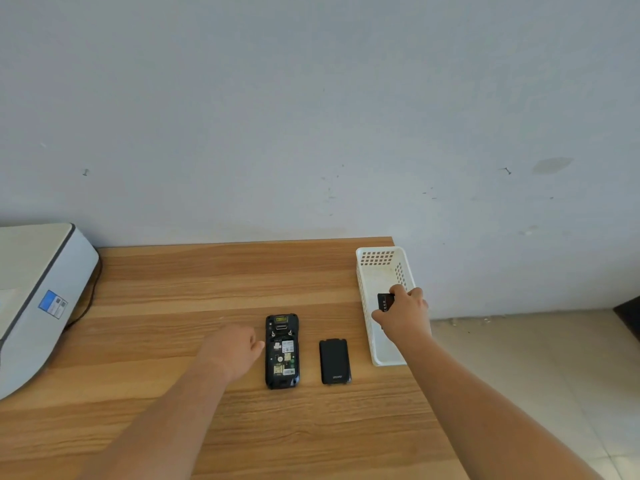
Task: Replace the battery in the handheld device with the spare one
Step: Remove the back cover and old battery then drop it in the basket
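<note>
The black handheld device [282, 351] lies face down on the wooden table [207, 278] with its battery bay open and empty, labels and contacts showing. Its black back cover [334, 361] lies flat just to its right. My left hand [235, 348] rests beside the device's left edge, thumb touching it, fingers curled. My right hand [403, 315] is over the white perforated basket [377, 265] and grips a small black battery [385, 301], held inside the basket's rim. I cannot tell whether another battery lies in the basket under my hand.
A white and grey printer-like machine [38, 299] with a blue sticker stands at the table's left, a dark cable behind it. The basket stands at the table's right edge. A pale wall runs behind; tiled floor lies to the right.
</note>
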Available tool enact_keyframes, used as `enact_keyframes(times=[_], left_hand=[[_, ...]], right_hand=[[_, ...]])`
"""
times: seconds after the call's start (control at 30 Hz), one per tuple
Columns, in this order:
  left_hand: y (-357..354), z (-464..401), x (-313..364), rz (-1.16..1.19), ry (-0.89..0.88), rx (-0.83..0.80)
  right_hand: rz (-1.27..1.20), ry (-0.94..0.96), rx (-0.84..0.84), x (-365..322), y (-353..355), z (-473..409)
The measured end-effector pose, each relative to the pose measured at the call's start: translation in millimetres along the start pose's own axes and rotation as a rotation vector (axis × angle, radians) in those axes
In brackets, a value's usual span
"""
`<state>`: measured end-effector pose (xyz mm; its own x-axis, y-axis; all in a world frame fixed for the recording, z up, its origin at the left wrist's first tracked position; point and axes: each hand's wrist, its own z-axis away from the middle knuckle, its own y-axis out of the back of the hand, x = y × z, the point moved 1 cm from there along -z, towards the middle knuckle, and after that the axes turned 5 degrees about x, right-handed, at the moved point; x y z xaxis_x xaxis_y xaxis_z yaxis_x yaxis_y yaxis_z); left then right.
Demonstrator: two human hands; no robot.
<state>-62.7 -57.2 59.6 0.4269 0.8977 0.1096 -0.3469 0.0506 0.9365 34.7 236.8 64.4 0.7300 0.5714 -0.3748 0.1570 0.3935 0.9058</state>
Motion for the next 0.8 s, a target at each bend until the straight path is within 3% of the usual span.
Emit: enact_keyframes(times=[0.8], left_hand=[[-32.0,-10.3,-1.2,-0.022,0.061,-0.038]], right_hand=[[0.146,0.021,-0.192,27.1,-50.7,-32.5]])
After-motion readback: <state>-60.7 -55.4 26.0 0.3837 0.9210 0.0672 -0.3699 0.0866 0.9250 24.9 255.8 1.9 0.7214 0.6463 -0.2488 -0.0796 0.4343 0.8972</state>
